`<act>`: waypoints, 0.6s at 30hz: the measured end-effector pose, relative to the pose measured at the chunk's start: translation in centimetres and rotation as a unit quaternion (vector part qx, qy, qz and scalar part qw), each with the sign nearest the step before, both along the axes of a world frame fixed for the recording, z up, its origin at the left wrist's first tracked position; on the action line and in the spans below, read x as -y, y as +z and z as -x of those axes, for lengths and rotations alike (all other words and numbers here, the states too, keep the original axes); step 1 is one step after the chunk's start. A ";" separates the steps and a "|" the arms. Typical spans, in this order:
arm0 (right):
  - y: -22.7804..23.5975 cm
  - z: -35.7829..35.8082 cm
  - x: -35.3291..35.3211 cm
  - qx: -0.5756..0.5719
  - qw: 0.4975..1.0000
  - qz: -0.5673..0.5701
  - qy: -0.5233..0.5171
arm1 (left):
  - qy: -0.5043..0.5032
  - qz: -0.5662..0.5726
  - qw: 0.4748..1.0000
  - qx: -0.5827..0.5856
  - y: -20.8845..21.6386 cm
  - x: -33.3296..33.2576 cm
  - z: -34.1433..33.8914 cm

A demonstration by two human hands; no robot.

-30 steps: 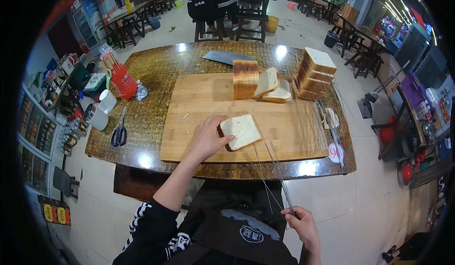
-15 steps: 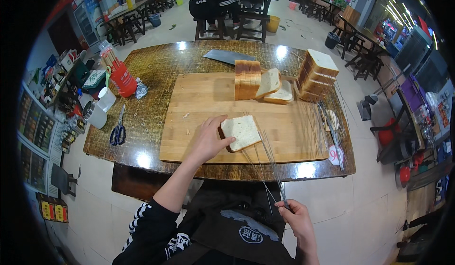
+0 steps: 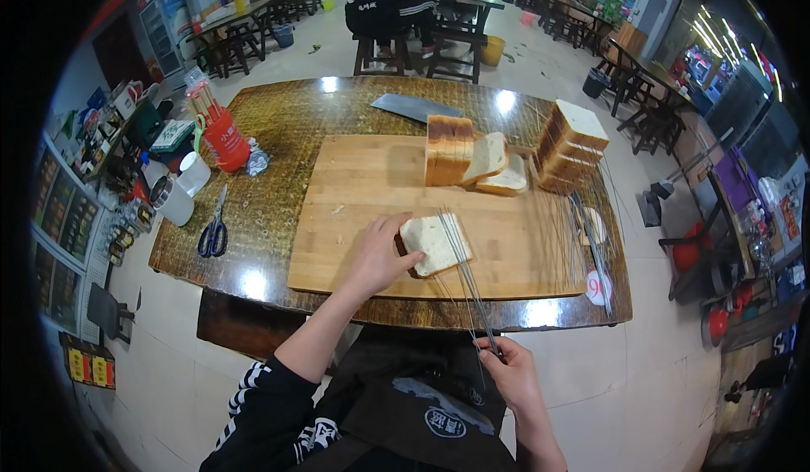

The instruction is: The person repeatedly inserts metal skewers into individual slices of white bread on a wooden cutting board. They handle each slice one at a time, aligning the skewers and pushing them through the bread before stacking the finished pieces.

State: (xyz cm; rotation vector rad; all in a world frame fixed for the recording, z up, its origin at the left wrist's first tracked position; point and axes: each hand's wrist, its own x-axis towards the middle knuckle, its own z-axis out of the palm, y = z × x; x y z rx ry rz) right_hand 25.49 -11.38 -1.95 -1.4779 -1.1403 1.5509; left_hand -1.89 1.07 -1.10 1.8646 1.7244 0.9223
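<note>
A white bread slice [image 3: 429,244] with a brown crust lies on the wooden cutting board [image 3: 363,164], near its front edge. My left hand [image 3: 377,257] grips the slice from its left side, thumb on top, fingers along the far left edge. Low in front of the table, my right hand [image 3: 511,372] pinches a bunch of thin metal skewers [image 3: 474,296]. Their far ends reach forward over the right part of the slice. A few thinner ones meet its near edge; whether they enter the bread I cannot tell.
Behind the slice stand a sliced loaf [image 3: 447,153], leaning slices [image 3: 487,156] and a bread stack [image 3: 580,128]. Loose skewers [image 3: 601,261] lie at the right. A broad knife blade [image 3: 413,106] rests at the back; scissors [image 3: 214,234] and a red stick holder [image 3: 225,141] are left.
My right hand has moved up and slightly left with the skewers, whose far ends now lie across the slice instead of beside it. My left hand keeps its grip; the view has shifted slightly.
</note>
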 end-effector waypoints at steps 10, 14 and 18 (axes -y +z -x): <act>0.0 1.2 -1.2 0.003 1.000 -0.023 0.005 | 0.007 -0.039 0.999 -0.033 0.0 0.2 -0.2; -0.2 1.4 -1.4 -0.004 1.000 -0.012 -0.003 | 0.059 -0.008 0.998 -0.032 0.4 0.5 -0.6; -0.2 1.6 -1.6 0.041 0.999 -0.033 0.006 | 0.036 0.009 0.999 0.001 0.1 0.2 -0.5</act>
